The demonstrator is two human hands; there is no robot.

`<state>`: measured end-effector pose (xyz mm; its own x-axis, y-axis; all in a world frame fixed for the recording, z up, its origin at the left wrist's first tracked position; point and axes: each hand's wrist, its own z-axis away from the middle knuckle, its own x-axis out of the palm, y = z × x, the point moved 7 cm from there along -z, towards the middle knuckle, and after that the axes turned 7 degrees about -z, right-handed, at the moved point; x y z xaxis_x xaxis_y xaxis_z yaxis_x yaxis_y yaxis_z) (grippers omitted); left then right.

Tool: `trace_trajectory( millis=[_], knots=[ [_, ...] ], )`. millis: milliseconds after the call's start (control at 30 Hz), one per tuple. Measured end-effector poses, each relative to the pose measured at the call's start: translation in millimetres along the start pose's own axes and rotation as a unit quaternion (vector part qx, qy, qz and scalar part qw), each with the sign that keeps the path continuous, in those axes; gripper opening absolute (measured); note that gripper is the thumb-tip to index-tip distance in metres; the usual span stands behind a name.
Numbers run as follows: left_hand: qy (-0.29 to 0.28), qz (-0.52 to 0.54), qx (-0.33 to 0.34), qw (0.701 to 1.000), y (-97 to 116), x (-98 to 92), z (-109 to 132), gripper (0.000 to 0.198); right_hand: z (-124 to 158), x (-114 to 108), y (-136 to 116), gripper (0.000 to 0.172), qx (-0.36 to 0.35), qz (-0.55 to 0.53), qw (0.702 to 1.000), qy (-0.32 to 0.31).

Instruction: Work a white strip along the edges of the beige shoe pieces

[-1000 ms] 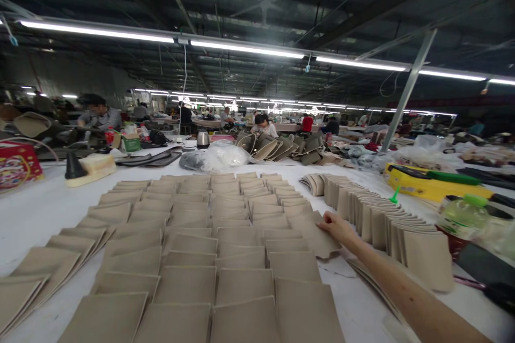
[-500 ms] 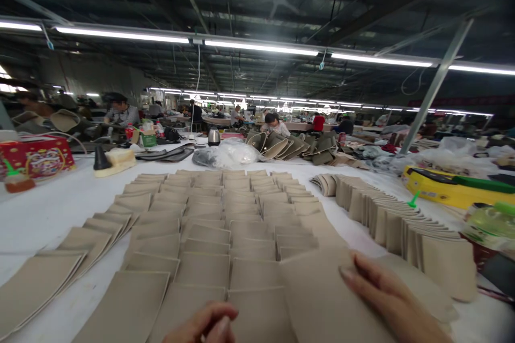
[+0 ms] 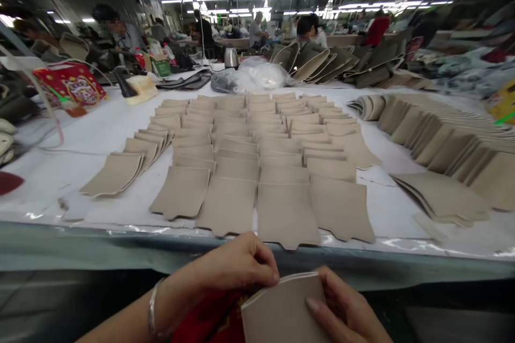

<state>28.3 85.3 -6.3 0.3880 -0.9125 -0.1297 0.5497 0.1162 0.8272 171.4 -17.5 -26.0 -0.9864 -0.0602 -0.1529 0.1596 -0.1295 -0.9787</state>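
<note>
Gripping the right edge of a flat beige leather-like panel (image 3: 287, 311) with the bare right hand (image 3: 344, 308), half curled, with thumb on the face and fingers behind; pinching at the panel's pale top edge with the bare left hand (image 3: 241, 265), curled nearly closed; holding it low, just before a white-covered table (image 3: 100, 128) bearing overlapping rows of similar beige panels (image 3: 284, 173).

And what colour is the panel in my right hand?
The panel is plain greyish beige with a paler edge; it shows best in the head view.
</note>
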Motion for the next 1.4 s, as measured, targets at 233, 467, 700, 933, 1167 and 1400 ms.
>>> trace_trajectory(
  millis=[233,467,700,933,1167,1400],
  knots=[
    [-0.048,0.102,0.012,0.994,-13.6,11.0,-12.2,0.015,-3.2,8.5,-60.6,0.029,-0.295,0.319,0.900,0.029],
    [-0.012,0.074,0.022,0.997,-4.9,9.1,-2.8,0.014,-12.4,22.3,-72.3,0.018,-0.311,0.358,0.880,0.001],
    [0.004,0.038,0.024,0.999,-1.9,16.5,-5.8,0.009,-14.6,22.9,-73.5,0.019,-0.314,0.378,0.870,-0.040],
    [-0.010,0.009,0.016,1.000,3.5,25.9,-8.2,0.006,-21.3,16.8,-71.6,0.026,-0.268,0.298,0.912,-0.089],
    [-0.002,0.000,0.023,1.000,2.3,27.3,-8.2,0.007,-16.7,18.8,-67.8,0.015,-0.301,0.315,0.895,-0.093],
    [0.013,-0.102,0.028,0.994,-0.4,29.3,-10.7,0.006,-20.7,27.2,-54.8,0.016,-0.245,0.334,0.899,-0.141]
  ],
)
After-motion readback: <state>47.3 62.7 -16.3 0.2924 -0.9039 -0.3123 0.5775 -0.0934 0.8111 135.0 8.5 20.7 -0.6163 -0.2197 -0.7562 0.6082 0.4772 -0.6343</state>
